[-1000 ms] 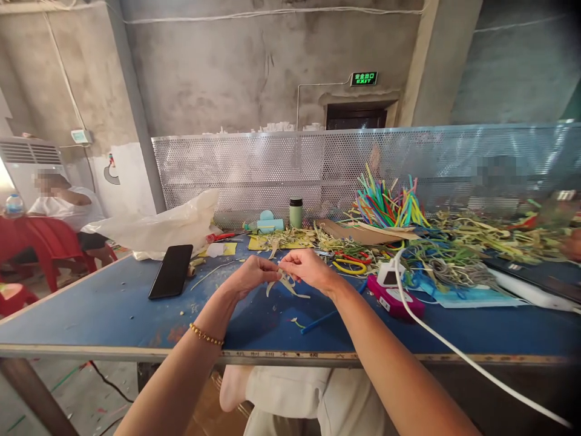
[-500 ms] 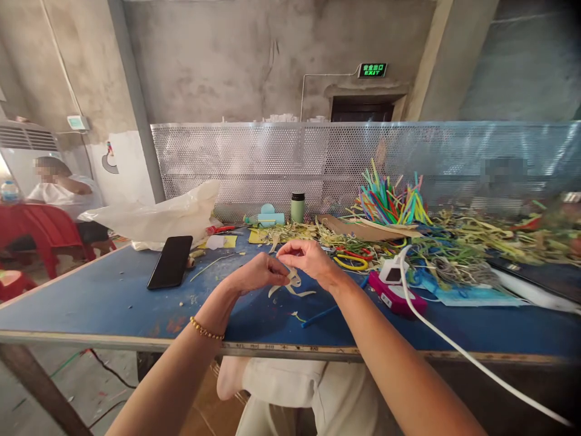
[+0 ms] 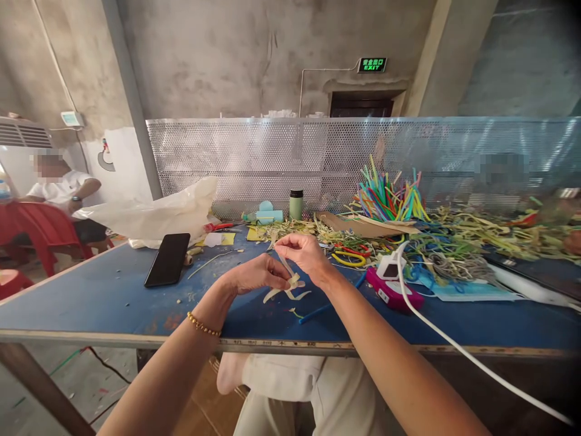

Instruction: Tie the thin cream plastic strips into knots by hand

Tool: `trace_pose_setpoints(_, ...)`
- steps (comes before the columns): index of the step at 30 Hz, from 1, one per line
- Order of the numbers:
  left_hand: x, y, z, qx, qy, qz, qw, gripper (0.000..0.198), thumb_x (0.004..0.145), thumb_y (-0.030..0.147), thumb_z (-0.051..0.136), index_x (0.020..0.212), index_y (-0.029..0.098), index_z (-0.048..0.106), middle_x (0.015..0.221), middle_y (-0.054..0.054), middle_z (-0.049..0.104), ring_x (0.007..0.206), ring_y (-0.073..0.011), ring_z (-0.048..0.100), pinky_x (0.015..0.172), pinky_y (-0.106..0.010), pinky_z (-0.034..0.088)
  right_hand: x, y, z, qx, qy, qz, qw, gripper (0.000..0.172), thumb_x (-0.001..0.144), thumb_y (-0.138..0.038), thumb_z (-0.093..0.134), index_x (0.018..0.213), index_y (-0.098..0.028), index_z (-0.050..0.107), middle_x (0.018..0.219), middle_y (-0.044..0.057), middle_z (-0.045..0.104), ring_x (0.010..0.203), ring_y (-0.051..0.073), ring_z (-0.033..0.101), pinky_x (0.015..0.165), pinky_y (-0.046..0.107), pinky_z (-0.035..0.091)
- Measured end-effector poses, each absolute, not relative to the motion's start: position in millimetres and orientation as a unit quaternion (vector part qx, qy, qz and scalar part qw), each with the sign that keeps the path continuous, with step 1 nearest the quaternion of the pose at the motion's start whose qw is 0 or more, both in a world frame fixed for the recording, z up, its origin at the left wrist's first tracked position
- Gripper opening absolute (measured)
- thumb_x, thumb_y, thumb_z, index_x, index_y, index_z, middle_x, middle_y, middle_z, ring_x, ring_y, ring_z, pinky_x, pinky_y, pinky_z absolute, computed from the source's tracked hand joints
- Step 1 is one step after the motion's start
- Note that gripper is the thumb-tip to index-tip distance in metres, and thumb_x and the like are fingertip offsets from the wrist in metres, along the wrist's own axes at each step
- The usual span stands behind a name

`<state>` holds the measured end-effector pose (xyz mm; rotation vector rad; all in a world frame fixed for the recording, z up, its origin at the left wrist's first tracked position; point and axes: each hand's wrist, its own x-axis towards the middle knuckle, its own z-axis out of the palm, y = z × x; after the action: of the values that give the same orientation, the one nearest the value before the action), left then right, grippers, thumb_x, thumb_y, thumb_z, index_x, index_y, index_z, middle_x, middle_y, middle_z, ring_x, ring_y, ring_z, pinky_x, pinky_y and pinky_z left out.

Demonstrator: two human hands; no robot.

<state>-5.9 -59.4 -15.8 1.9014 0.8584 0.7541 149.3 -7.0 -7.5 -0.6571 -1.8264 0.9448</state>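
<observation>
Looking roughly partway, my read: the pale strip piece has a bunched middle formed, but tails hang loose and one free strip is drawn out, so ends look left to work in. Piece is held over the desk, in from the near edge, about midway along it. Left hand: fingers pinched on the bunch. Right hand: fingertips together on the free strip's upper end. Strips thin, flat, cream, slightly curled; exact folds too small to tell

pale strips | flat, ribbon-like | bunched midway | lower ends splayed | one strand raised | between hands
</observation>
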Motion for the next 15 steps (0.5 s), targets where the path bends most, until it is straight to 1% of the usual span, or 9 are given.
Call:
trace_pose_setpoints(3,-5,-59,-14,0.713,0.333,0.354,0.506,0.015,0.066,0.027,0.075,0.064,0.013,0.070,0.059,0.000,0.053,0.056,-0.0102,0.041,0.055,-0.027,0.032,149,-2,-10,-0.289,-0.755,0.386,0.444,0.027,0.077,-0.039,0.067,0.083,-0.013,0.074,0.074,0.006,0.071,0.066,0.015,0.060,0.061,0.027,0.046)
trace_pose_setpoints(6,-5,-57,-12,0.649,0.315,0.427,0.545,0.016,0.063,0.025,0.078,0.070,0.011,0.073,0.065,-0.003,0.060,0.058,-0.0110,0.048,0.058,-0.027,0.036,155,1,-7,-0.306,-0.744,0.355,0.476,0.030,0.082,-0.040,0.063,0.087,-0.013,0.074,0.081,0.008,0.073,0.073,0.018,0.064,0.066,0.028,0.049)
trace_pose_setpoints(8,-5,-54,-12,0.614,0.314,0.474,0.548,0.016,0.063,0.024,0.079,0.069,0.011,0.073,0.065,-0.003,0.061,0.059,-0.0110,0.049,0.060,-0.027,0.037,162,1,-3,-0.306,-0.742,0.331,0.496,0.030,0.084,-0.039,0.060,0.086,-0.013,0.074,0.082,0.009,0.074,0.076,0.018,0.065,0.068,0.029,0.049)
trace_pose_setpoints(9,-6,-52,-12,0.599,0.318,0.492,0.546,0.017,0.063,0.025,0.079,0.068,0.010,0.073,0.063,-0.003,0.061,0.059,-0.0111,0.050,0.060,-0.027,0.037,165,1,0,-0.298,-0.750,0.332,0.488,0.031,0.085,-0.040,0.058,0.085,-0.013,0.074,0.083,0.009,0.074,0.077,0.019,0.065,0.069,0.029,0.049)
trace_pose_setpoints(13,-8,-47,-14,0.577,0.335,0.526,0.527,0.018,0.062,0.026,0.080,0.065,0.011,0.071,0.061,-0.003,0.060,0.058,-0.0111,0.050,0.059,-0.027,0.036,176,-1,5,-0.285,-0.809,0.310,0.410,0.033,0.085,-0.043,0.058,0.083,-0.014,0.074,0.079,0.007,0.072,0.070,0.016,0.062,0.061,0.027,0.044)
trace_pose_setpoints(15,-8,-45,-15,0.577,0.350,0.533,0.510,0.019,0.062,0.027,0.080,0.062,0.011,0.070,0.058,-0.002,0.059,0.056,-0.0106,0.048,0.058,-0.027,0.035,178,-2,6,-0.289,-0.815,0.303,0.401,0.030,0.082,-0.042,0.063,0.081,-0.014,0.072,0.074,0.005,0.070,0.068,0.016,0.060,0.061,0.027,0.043)
